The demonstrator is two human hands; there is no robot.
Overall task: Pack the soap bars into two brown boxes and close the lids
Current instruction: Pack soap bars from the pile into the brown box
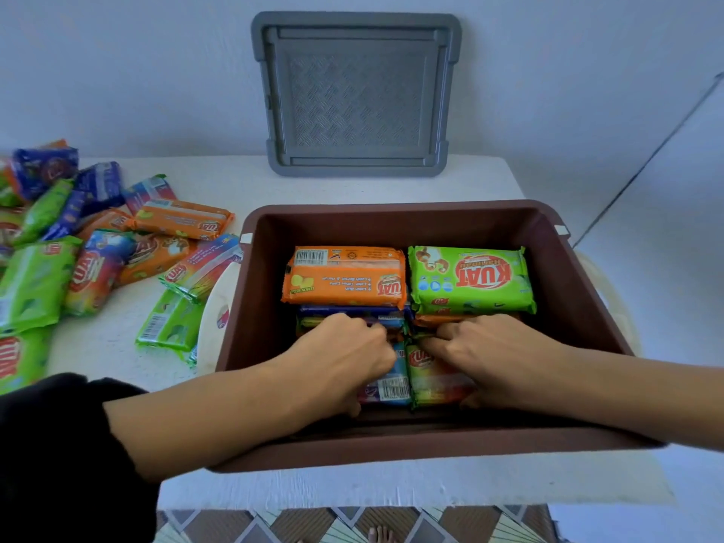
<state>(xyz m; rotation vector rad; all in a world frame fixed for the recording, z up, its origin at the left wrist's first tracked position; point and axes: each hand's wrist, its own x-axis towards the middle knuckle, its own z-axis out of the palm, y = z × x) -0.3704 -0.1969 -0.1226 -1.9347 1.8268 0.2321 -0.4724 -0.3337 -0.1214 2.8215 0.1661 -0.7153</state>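
Observation:
A brown plastic box (258, 307) stands open in front of me on the white table. Inside, an orange soap bar (344, 278) and a green soap bar (472, 280) lie on top at the far side. Both my hands are inside the box at the near side. My left hand (344, 354) curls its fingers around a blue-wrapped bar (388, 389). My right hand (493, 354) presses on a green-and-orange bar (427, 374), its fingers bent over the wrapper. Lower layers of bars are mostly hidden.
A loose pile of soap bars (98, 244) in green, orange, blue and rainbow wrappers covers the table's left side. A grey lid (356, 92) leans upright against the wall behind the box. A white object (213, 319) peeks out left of the box.

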